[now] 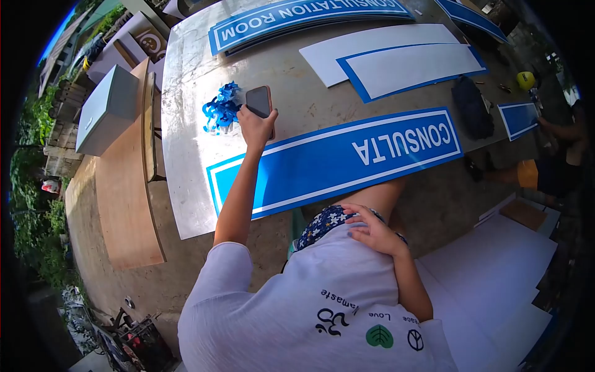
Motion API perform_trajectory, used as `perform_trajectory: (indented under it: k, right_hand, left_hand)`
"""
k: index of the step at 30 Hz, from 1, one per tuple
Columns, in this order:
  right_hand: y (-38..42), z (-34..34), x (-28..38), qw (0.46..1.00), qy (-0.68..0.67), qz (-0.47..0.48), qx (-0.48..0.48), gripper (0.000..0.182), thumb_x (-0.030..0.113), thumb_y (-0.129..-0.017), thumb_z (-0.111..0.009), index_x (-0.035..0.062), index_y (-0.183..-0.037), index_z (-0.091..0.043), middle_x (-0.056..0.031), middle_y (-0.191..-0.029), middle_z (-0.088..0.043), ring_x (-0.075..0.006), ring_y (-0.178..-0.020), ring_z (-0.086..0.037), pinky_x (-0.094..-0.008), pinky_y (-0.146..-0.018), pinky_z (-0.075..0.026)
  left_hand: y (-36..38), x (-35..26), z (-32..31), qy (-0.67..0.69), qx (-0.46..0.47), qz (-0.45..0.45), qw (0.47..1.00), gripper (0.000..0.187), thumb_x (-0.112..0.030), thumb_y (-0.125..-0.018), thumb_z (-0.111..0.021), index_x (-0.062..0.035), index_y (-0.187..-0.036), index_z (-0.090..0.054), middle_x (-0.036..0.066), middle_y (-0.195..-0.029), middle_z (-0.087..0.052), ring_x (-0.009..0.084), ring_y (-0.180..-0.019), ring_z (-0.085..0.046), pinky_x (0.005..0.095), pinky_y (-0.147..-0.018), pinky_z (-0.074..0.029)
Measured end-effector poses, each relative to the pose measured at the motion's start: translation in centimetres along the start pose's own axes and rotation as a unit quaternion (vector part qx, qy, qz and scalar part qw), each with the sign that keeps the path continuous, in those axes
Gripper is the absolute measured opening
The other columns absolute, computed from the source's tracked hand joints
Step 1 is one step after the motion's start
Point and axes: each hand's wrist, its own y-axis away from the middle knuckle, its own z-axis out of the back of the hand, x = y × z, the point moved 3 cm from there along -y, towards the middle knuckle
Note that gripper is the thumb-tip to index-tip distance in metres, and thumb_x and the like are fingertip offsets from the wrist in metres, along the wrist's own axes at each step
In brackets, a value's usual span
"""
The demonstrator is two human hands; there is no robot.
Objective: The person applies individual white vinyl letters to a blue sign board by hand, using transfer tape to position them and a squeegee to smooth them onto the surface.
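My left hand (255, 128) reaches over the metal-topped table and grips a smartphone (258, 101) by its near end; its dark screen faces up. Just left of the phone lies a heap of blue and white curled strips (222, 110). Below that hand, along the near table edge, is a long blue sign (310, 166) with a white border and the white letters "CONSULTA", upside down from here. My right hand (375, 234) rests on my lap over the flowered shorts (323, 227), fingers spread and holding nothing.
Stacked "CONSULTATION ROOM" signs (304, 23) and white panels with blue edging (412, 69) lie farther back. A dark cloth-like bundle (472, 106) sits at right. Another person (561, 146) holds a small blue sign (519, 119). A plywood sheet (127, 208) is at left, white sheets (489, 266) lower right.
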Motion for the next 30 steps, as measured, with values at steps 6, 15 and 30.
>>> perform_trajectory:
  k: [6,15,30]
  right_hand:
    - [-0.8,0.8,0.0,0.998,0.025,-0.054,-0.023,0.06,-0.003,-0.087,-0.057,0.0101,-0.142,-0.038,-0.0099,-0.135,-0.045,-0.0193,-0.115,-0.052,-0.0342,-0.097,-0.047]
    - [-0.9,3.6,-2.6,0.987,-0.082,-0.11,-0.081,0.053,-0.002,-0.088,-0.055,0.0069,-0.139,-0.043,-0.0102,-0.127,-0.049,-0.0164,-0.109,-0.054,-0.0307,-0.09,-0.05]
    - [-10.1,9.2,-3.0,0.952,0.176,-0.016,-0.249,0.023,-0.004,-0.089,-0.053,0.0015,-0.108,-0.064,-0.0099,-0.107,-0.059,-0.0158,-0.09,-0.061,-0.0249,-0.074,-0.051]
  left_hand:
    - [-5.7,-3.8,-10.6,-0.211,0.12,0.023,0.97,0.082,-0.057,-0.064,-0.076,0.0073,-0.112,-0.056,0.02,-0.11,-0.057,0.0306,-0.109,-0.054,0.0364,-0.088,-0.049]
    - [-9.2,-4.8,-18.2,-0.319,0.069,-0.011,0.945,0.091,-0.071,-0.069,-0.063,0.0069,-0.115,-0.057,0.017,-0.112,-0.057,0.0332,-0.11,-0.054,0.0396,-0.095,-0.039]
    - [-10.4,6.3,-12.5,-0.135,-0.011,-0.207,0.969,0.071,-0.058,-0.087,-0.055,-0.0076,-0.135,-0.04,0.02,-0.135,-0.039,0.0369,-0.13,-0.03,0.0478,-0.11,-0.021]
